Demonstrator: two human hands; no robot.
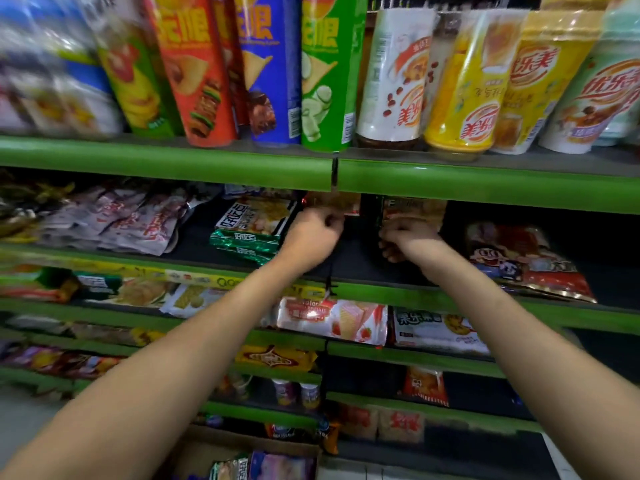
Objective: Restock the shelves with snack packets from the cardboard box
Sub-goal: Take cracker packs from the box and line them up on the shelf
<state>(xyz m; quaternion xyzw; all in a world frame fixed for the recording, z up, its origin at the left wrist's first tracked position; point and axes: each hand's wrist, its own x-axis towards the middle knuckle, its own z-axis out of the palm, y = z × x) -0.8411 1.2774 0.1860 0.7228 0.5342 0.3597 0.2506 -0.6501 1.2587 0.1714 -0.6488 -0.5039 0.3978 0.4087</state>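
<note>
Left hand (313, 233) gripping red packet (334, 202), right hand (405, 239) gripping dark packet (412, 209), under green shelf edge (485, 185)

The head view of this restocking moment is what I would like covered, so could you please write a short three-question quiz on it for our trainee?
1. True or false: both hands reach into the second shelf from the top of the view.
2. What does the left hand grip?
A. a tall green can
B. a red-edged packet
C. nothing
3. Where is the cardboard box seen in the view?

Key
1. True; the right hand holds a dark packet beside the left hand.
2. B.
3. At the bottom edge, below the shelves, with packets inside.
</note>
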